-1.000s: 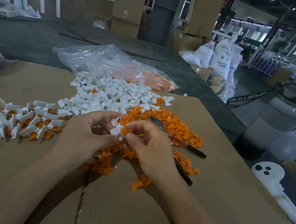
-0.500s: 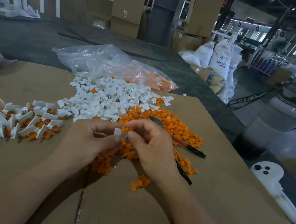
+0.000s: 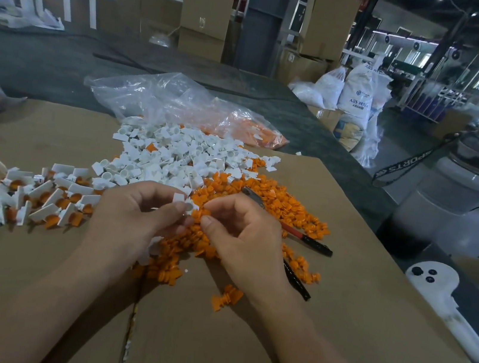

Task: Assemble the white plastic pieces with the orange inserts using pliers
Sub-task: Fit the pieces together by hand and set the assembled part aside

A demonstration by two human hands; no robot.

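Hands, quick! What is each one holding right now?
Left hand: pinches a white plastic piece.
Right hand: fingers curled, seems to pinch an orange insert right beside that piece.

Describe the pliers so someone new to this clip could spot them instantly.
On the brown cardboard sheet, find the heap of orange inserts right of the white pieces. The pliers lie across that heap, just behind the right hand. They are the only long thing there: metal head, red-and-black handles sticking out rightward.
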